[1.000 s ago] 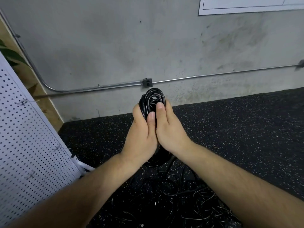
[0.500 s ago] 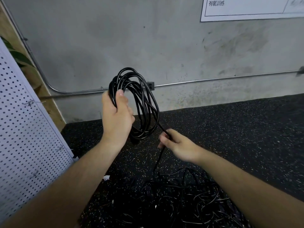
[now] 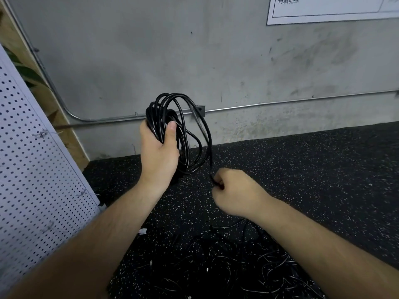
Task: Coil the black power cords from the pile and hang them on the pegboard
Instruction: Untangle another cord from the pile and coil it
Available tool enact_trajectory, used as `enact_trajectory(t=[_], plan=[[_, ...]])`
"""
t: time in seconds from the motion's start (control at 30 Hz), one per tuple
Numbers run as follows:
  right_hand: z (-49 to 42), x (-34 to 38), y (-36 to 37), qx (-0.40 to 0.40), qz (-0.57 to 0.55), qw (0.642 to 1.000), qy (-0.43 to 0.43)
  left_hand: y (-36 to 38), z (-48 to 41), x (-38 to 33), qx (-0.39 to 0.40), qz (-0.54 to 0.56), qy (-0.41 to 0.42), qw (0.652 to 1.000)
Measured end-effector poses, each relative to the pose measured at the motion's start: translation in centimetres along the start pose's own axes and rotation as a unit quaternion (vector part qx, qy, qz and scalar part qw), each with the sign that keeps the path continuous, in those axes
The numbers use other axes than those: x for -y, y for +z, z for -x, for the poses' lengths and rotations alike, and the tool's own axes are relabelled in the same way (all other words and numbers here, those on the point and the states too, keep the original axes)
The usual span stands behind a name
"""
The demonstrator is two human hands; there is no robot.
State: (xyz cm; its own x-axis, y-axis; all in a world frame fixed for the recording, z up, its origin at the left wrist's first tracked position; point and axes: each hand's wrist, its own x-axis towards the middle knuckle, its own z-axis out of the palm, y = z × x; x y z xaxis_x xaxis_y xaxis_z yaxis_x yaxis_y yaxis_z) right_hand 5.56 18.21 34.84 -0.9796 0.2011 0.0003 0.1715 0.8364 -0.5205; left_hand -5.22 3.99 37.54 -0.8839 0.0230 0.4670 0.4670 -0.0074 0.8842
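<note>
Above the black speckled floor [image 3: 323, 169], in front of the concrete wall, I hold the coiled cord [image 3: 155, 115] up in the left hand [image 3: 158, 152]. Its fingers are wrapped round the bundle of loops and the thumb is pressed over the front. The right hand [image 3: 235, 190] sits lower and to the right, with its fingers curled tight. It pinches the free tail [image 3: 209, 147], which runs down from the coil's outer loop. The other cords lie in the pile [image 3: 226, 266] on the floor below both forearms. The pegboard [image 3: 32, 169] leans at the left, with wire hooks [image 3: 41, 133] showing on it.

Step in hand, as I judge it: lay in the last length of cord and close the coil.

Procedure:
1. Grip firmly with the left hand. The loops are uneven, and one wide loop stands out from the bundle. A slack grip would likely let it spring open.
2. Bring the tail up with the right hand in a loop matched to the others, not tighter.
3. Let the cord roll between the right fingers so that no twist builds.
4. I cannot tell whether the tail ends in the right hand or runs on into the pile. Check before pulling, as a snag would drag other cords along.
5. Wrap or tuck the end so that the coil holds its shape on a hook.
</note>
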Motion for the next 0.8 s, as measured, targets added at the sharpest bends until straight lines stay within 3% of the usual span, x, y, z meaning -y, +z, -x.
enact_trajectory(t=[0.13, 0.3, 0.57, 0.8], plan=[[1.6, 2.0, -0.8, 0.085, 0.140, 0.983, -0.085, 0.4, 0.5, 0.6, 0.016, -0.024, -0.012, 1.000], [2.2, 2.5, -2.8, 0.024, 0.214, 0.968, -0.131, 0.8, 0.9, 0.8, 0.062, -0.031, 0.028, 0.997], [1.7, 2.1, -4.6, -0.119, 0.114, 0.974, -0.158, 0.8, 2.3, 0.4, 0.213, -0.073, 0.043, 0.973], [0.6, 0.1, -5.8, -0.148, -0.012, 0.988, -0.044, 1.2, 3.0, 0.4, 0.337, 0.000, -0.042, 0.941]])
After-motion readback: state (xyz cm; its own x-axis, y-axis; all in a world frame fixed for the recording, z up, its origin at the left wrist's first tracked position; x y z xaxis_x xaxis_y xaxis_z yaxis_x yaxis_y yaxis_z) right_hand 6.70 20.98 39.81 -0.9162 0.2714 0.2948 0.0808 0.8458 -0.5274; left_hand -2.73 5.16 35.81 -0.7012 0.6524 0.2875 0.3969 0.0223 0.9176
